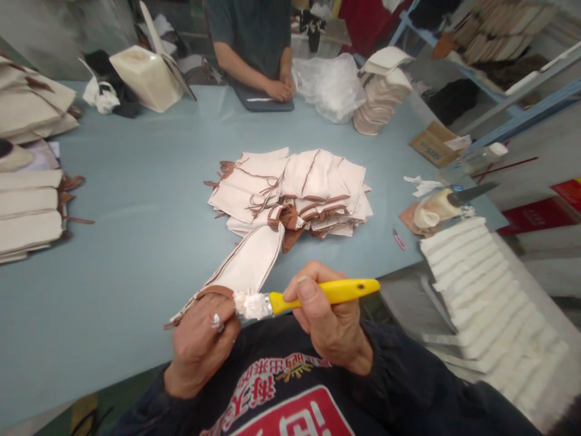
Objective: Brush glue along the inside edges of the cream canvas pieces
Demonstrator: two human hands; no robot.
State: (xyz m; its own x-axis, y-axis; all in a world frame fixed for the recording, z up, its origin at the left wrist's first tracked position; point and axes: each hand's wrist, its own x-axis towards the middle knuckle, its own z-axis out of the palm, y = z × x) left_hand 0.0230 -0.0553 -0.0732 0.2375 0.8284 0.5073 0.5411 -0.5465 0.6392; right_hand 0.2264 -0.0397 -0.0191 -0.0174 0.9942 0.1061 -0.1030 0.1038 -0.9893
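My right hand (324,315) is closed on the yellow handle of a brush (338,293). The brush's bristles are clotted with white paste and reach the edge of a cream piece with brown trim (249,260). My left hand (204,336) grips the near end of that piece, with a white smear on a finger. The far end of the piece lies against a brown part beside a pile of similar cream pieces (318,175) on the blue-grey table (136,163).
More cream stacks (27,212) lie at the left. A container (147,79), a plastic bag (329,85) and a person's hands (281,89) are at the far side. A pink cutter (399,240), a glue-coated pot (433,212) and white strips (481,284) are at the right.
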